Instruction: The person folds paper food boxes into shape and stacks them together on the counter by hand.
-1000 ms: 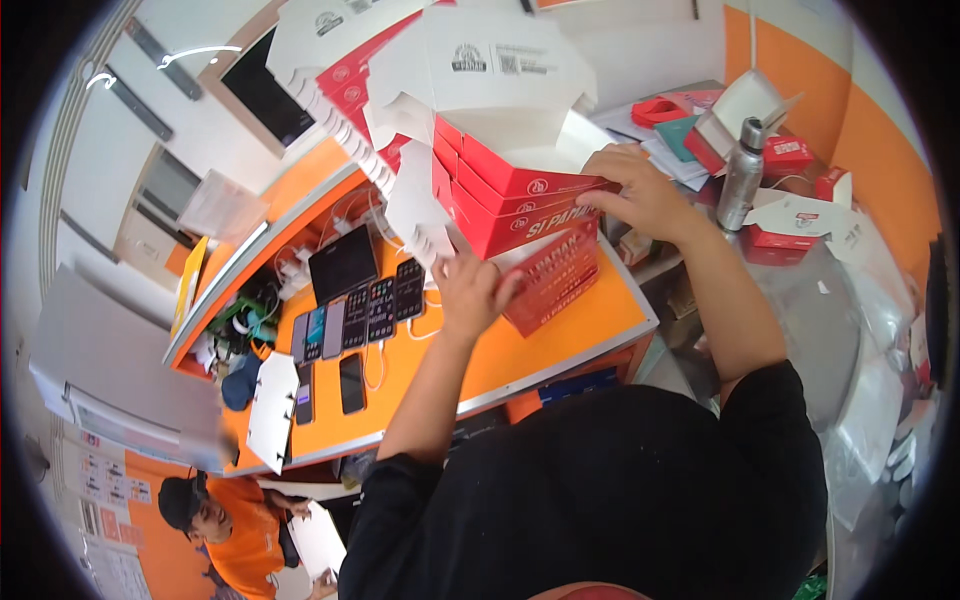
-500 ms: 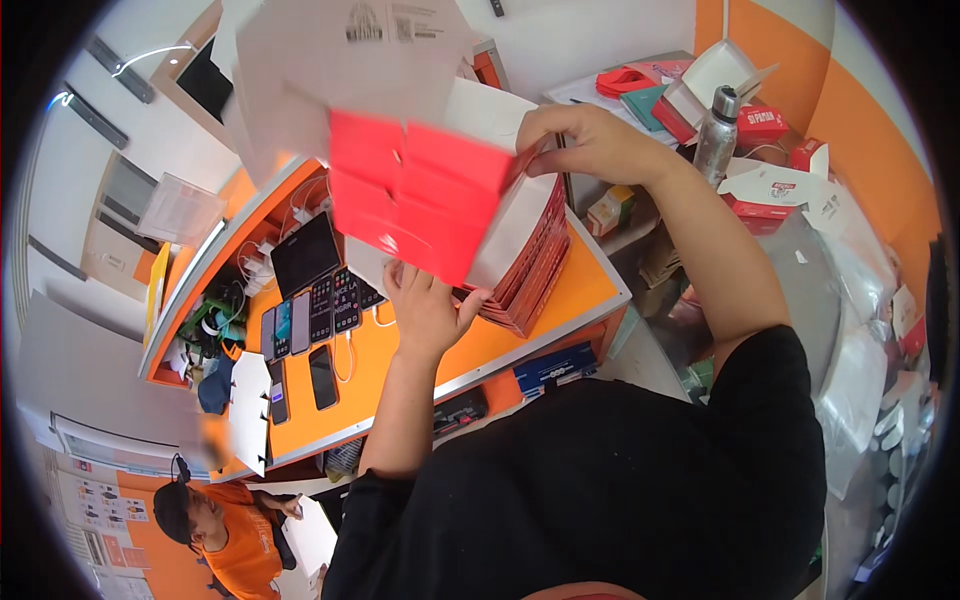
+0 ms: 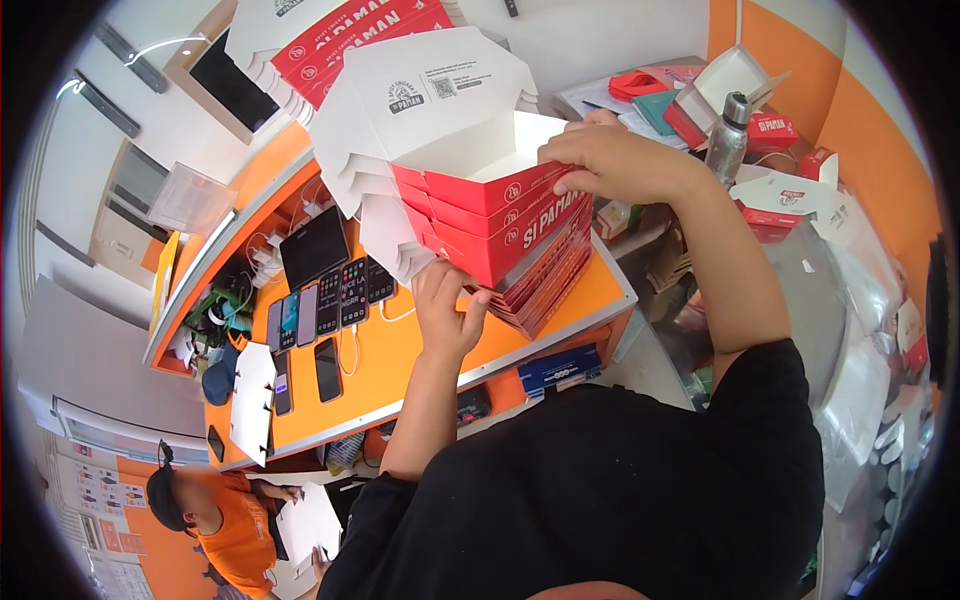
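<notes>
Nested red-and-white cardboard food boxes stand tilted on the counter, their white lids folded back to the far left. My right hand is closed over the right rim of the topmost box, thumb on the red outside. Its white inside faces up. My left hand rests against the lower front corner of the stack, thumb spread away and fingertips partly hidden. Under the boxes lies a pile of flat red-and-white box blanks.
Several phones and a dark tablet lie on the orange counter. More red boxes are stacked behind. A steel bottle stands at right. A co-worker in orange handles white card at lower left.
A red box that was raised and tipped, its folded side facing me, now sits on the nested stack with its inside up. My left hand has shifted slightly right.
</notes>
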Tool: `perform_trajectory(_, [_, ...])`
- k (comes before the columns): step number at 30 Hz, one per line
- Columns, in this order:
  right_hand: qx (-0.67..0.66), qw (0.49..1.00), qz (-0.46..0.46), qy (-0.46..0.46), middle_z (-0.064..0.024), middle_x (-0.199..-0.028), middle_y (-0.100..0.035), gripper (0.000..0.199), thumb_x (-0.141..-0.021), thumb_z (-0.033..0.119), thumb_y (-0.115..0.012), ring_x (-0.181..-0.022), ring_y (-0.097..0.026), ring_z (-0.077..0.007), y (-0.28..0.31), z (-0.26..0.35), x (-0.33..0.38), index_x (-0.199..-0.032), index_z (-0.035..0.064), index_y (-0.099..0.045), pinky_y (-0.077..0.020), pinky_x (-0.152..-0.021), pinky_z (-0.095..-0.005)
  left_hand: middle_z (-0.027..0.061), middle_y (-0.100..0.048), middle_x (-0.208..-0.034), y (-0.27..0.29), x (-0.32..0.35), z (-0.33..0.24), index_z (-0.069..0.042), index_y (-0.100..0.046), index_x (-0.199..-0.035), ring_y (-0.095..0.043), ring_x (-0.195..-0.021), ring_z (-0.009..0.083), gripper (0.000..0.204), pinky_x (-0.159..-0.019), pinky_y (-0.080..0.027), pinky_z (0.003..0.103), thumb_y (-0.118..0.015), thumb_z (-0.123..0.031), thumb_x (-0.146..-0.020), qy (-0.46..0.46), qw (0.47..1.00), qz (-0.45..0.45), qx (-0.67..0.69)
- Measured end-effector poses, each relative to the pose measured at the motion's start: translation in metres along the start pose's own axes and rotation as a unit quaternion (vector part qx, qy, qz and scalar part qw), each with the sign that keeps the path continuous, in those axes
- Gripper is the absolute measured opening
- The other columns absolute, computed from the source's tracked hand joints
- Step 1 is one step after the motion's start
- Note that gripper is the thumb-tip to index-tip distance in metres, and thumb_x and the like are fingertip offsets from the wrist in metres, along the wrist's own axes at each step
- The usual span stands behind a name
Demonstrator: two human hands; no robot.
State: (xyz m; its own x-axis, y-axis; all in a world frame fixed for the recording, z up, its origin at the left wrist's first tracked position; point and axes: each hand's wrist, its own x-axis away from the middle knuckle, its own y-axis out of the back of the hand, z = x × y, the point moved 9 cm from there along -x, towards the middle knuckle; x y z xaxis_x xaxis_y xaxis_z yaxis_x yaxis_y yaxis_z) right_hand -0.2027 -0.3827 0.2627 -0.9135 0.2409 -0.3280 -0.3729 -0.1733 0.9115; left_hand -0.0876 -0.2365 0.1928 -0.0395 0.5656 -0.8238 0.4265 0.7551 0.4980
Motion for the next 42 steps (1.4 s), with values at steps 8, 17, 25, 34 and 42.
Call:
perform_trajectory(8, [0.064, 0.994, -0.065, 0.065, -0.0032, -0.082, -0.054, 0.012, -0.079, 0.011, -0.056, -0.087, -0.048, -0.0189, 0.005, 0.014, 0.016, -0.090, 0.0093, -0.053, -0.0272, -0.089, -0.0345, 0.0046, -0.055, -0.072, 0.002, -0.004, -0.002, -0.007, -0.051, -0.069, -0.053, -0.072, 0.0228, 0.026, -0.068, -0.032, 0.033, -0.069, -0.026, -0.070, 0.054, 0.998, -0.041, 0.009])
perform_trajectory(17, [0.200, 0.970, -0.129, 0.057, -0.0051, -0.096, -0.052, 0.023, -0.076, 0.016, -0.060, -0.099, -0.047, -0.0209, 0.008, 0.027, 0.021, -0.098, 0.0120, -0.052, -0.0256, -0.094, -0.0404, -0.0033, -0.053, -0.069, 0.002, -0.006, -0.013, -0.013, -0.054, -0.067, -0.049, -0.065, 0.0143, 0.025, -0.065, -0.024, 0.031, -0.073, -0.029, -0.065, 0.050, 0.995, -0.004, -0.083])
perform_trajectory(25, [0.049, 0.958, -0.278, 0.042, -0.0126, -0.103, -0.049, 0.056, -0.067, 0.022, -0.070, -0.098, -0.044, -0.0310, 0.000, 0.072, 0.045, -0.114, 0.0058, -0.045, -0.0362, -0.085, -0.0391, -0.0030, -0.045, -0.064, -0.013, -0.013, -0.039, -0.015, -0.054, -0.063, -0.046, -0.066, 0.0150, 0.023, -0.064, -0.023, 0.032, -0.073, -0.029, -0.064, 0.021, 0.989, 0.010, -0.146])
perform_trajectory(34, [0.113, 0.942, -0.315, 0.030, -0.0077, -0.088, -0.044, 0.041, -0.065, 0.014, -0.065, -0.087, -0.045, -0.0242, -0.016, 0.090, 0.033, -0.102, 0.0067, -0.048, -0.0369, -0.078, -0.0431, -0.0018, -0.049, -0.071, -0.016, -0.013, -0.029, -0.014, -0.056, -0.068, -0.047, -0.071, 0.0170, 0.020, -0.065, -0.027, 0.031, -0.073, -0.024, -0.063, -0.021, 0.998, 0.041, -0.050])
perform_trajectory(42, [0.171, 0.957, -0.233, 0.001, -0.0033, -0.077, -0.041, 0.043, -0.069, 0.017, -0.059, -0.075, -0.044, -0.0192, -0.022, 0.096, 0.026, -0.109, 0.0091, -0.049, -0.0359, -0.083, -0.0469, -0.0030, -0.052, -0.075, 0.000, -0.014, -0.030, -0.015, -0.057, -0.072, -0.049, -0.080, 0.0149, 0.023, -0.069, -0.027, 0.035, -0.070, -0.032, -0.064, -0.045, 0.983, 0.011, -0.178])
